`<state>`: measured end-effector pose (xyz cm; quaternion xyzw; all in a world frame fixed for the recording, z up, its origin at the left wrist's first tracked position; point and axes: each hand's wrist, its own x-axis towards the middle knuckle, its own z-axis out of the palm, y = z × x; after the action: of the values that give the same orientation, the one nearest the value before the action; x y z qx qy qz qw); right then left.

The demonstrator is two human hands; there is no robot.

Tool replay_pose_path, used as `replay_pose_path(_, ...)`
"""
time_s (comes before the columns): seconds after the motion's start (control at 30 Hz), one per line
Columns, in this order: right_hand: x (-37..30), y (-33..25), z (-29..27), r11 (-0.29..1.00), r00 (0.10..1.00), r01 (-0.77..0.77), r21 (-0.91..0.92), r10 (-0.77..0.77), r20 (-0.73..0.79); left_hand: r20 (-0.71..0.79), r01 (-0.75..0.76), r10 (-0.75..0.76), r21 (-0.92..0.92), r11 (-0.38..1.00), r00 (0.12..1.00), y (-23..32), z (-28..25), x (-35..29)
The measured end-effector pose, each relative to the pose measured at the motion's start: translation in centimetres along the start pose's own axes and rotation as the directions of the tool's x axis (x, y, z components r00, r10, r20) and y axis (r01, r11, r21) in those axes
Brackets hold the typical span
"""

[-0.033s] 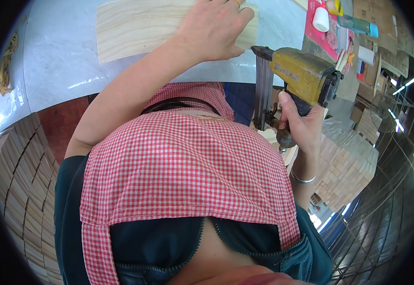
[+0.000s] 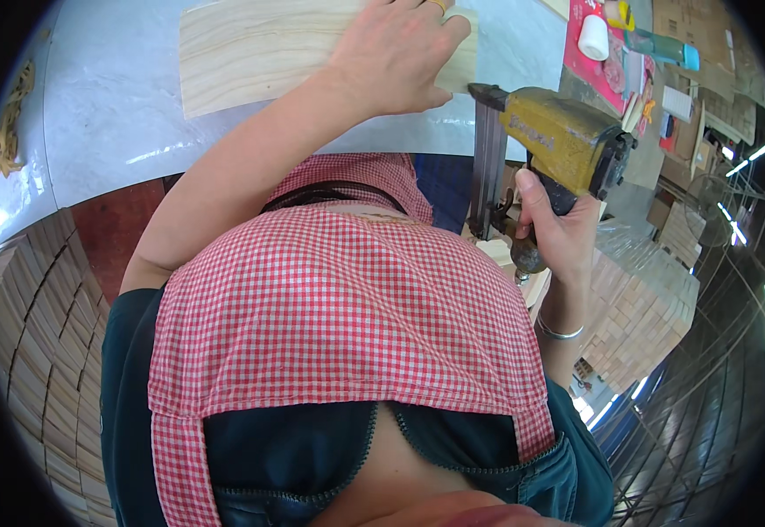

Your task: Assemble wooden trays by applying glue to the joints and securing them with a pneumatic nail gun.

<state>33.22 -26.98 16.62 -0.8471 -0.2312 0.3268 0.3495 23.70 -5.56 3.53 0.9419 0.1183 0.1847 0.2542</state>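
A pale wooden board (image 2: 259, 57) with wavy grain lies on the pale marbled tabletop (image 2: 119, 114). My left hand (image 2: 396, 57) rests across its right end, holding it down, with the thumb near the close edge and the fingertips cut off by the picture's top. A ring shows on one finger. My right hand (image 2: 558, 224) is closed around the handle of a yellow and black nail gun (image 2: 558, 132), thumb on the handle's upper part. The gun's dark nose points left at the board's right end, near my left thumb; whether it touches cannot be told. Its long metal magazine (image 2: 488, 158) reaches toward me.
Stacked wooden strips (image 2: 40, 351) stand at my left, and plastic-wrapped wood blocks (image 2: 637, 321) at my right. At the far right are a white bottle (image 2: 592, 37) on a red sheet and a clear bottle with a blue cap (image 2: 663, 48). Brown scraps (image 2: 9, 132) lie far left.
The nail gun's nose has shifted very slightly to the right. My left hand and the board look almost the same.
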Motion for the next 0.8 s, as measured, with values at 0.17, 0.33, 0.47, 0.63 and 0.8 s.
replay_pose_path(0.17,1.4,-0.6,0.0,0.999,0.999,0.035,0.004,-0.035,-0.028,0.09,0.014,-0.012,-0.017,1.0,0.996,0.1,-0.7,0.2)
replay_pose_path(0.33,2.6,-1.2,0.1,0.999,0.999,0.032,-0.008,-0.032,0.005,0.03,0.0,0.001,-0.057,0.998,1.0,-0.4,0.1,0.0)
replay_pose_path(0.47,3.0,-1.4,0.2,0.999,0.999,0.037,-0.012,-0.037,0.002,0.038,0.001,0.001,-0.053,0.999,0.999,-0.3,0.0,0.1)
replay_pose_path(0.63,3.3,-1.6,0.0,1.0,1.0,0.014,0.0,-0.014,0.01,0.007,-0.013,0.013,-0.016,1.0,1.0,-0.1,-0.1,0.1)
replay_pose_path(0.8,4.0,-2.2,-0.9,1.0,0.998,0.003,-0.022,-0.002,0.066,0.073,0.016,-0.011,-0.066,0.998,0.997,-0.4,-0.1,0.3)
